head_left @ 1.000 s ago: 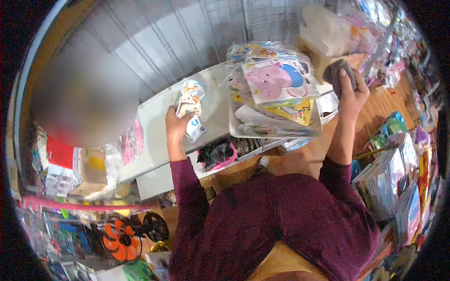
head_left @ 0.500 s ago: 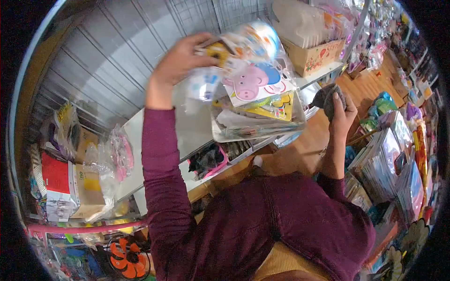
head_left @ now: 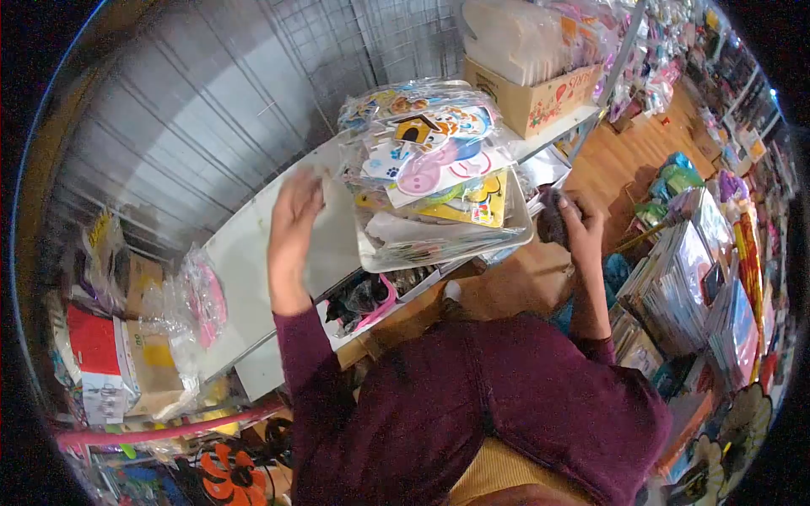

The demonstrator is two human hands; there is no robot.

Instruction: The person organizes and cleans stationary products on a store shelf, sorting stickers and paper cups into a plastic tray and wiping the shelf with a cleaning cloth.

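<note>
My left hand (head_left: 293, 228) hovers over the white shelf, left of the tray, slightly blurred, with its fingers loosely apart and nothing in them. A white plastic tray (head_left: 422, 258) is heaped with flat cutouts in clear plastic bags. On top lies a bagged cutout set (head_left: 419, 131) with a doghouse picture and paw prints. Beneath it shows a pink pig cutout (head_left: 429, 175), and lower down a yellow cutout (head_left: 478, 207). To the right of the tray, my right hand (head_left: 584, 226) grips a bunched dark grey cloth (head_left: 553, 218).
A cardboard box (head_left: 540, 103) of bagged goods stands behind the tray on the shelf (head_left: 253, 291). Pink bagged items (head_left: 205, 295) sit at the shelf's left. Below is a bin with a pink rim (head_left: 380, 308). Stacked packets (head_left: 671, 274) stand on the right, by the wooden floor (head_left: 629, 160).
My left hand has let go of the bagged cutout set, now lying on the pile, and has moved down and left. My right hand has shifted lower with the cloth.
</note>
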